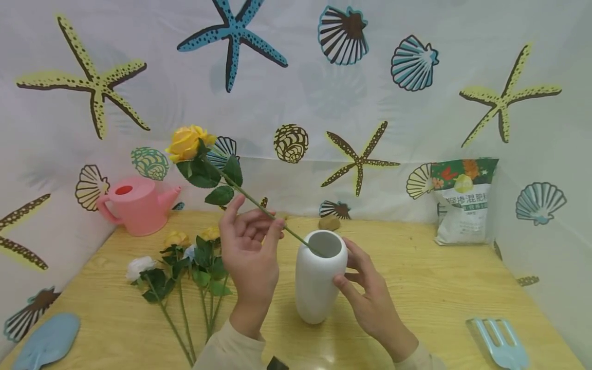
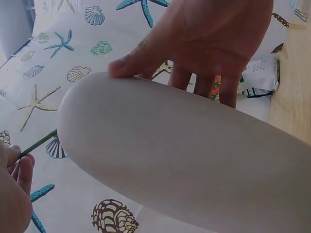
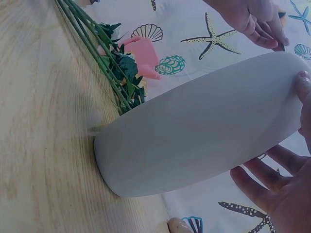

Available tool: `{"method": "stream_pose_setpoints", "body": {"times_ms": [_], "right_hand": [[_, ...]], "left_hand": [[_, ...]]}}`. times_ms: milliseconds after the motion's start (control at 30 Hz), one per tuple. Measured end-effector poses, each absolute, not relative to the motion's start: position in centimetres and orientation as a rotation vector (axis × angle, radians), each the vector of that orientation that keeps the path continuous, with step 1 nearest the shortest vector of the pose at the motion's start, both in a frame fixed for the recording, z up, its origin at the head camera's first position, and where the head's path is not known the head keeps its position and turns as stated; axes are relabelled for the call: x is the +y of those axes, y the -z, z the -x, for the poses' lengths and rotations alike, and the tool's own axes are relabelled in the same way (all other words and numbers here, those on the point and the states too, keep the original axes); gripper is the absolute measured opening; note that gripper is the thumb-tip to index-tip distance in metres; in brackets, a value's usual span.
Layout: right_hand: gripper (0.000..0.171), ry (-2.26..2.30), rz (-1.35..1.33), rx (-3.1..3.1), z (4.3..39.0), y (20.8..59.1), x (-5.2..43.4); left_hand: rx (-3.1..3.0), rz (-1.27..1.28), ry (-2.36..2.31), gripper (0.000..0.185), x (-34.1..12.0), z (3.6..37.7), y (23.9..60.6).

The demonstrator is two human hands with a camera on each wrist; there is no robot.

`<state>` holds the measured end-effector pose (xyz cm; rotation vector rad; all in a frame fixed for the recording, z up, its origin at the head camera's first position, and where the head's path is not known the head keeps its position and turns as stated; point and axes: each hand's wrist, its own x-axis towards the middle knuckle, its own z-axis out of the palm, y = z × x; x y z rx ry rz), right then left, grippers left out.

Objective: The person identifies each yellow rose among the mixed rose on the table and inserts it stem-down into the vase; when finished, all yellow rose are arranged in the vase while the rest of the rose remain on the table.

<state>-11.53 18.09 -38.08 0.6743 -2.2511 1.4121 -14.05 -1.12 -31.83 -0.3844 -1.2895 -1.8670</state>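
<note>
My left hand [image 1: 252, 252] pinches the green stem of an artificial yellow rose [image 1: 187, 144] between thumb and fingers. The rose slants up to the left, its bloom high, while the lower end of its stem reaches into the mouth of a white vase [image 1: 316, 290]. The stem's tip is hidden inside. Around the vase's right side, my right hand [image 1: 372, 303] grips just below the rim, thumb in front and fingers behind. In the right wrist view the smooth vase [image 3: 194, 126] stands with its base at the wooden table [image 3: 43, 136].
Several more flowers [image 1: 176, 272], white, blue and yellow, lie left of my left hand. A pink watering can [image 1: 141, 205] stands behind them. Blue shovel [image 1: 48, 339] at front left, blue fork [image 1: 501, 344] at front right. A fertilizer bag [image 1: 464, 205] and a brown stone [image 1: 329, 222] are at the back.
</note>
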Motion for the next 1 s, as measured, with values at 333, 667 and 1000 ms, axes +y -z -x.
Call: {"method": "stream_pose_setpoints", "body": {"times_ms": [333, 667, 1000], "right_hand": [[0.065, -1.39, -0.664, -2.265, 11.48, 38.15, 18.08], [0.066, -1.408, -0.661, -2.246, 11.53, 38.24, 18.06], [0.066, -1.406, -0.662, -2.25, 11.51, 38.3, 18.1]], "left_hand": [[-1.576, 0.498, 1.718, 0.063, -0.67, 14.23, 32.55], [-1.689, 0.507, 1.537, 0.048, -0.85, 14.49, 32.72], [-1.816, 0.488, 1.572, 0.049, -0.49, 13.95, 32.63]]}}
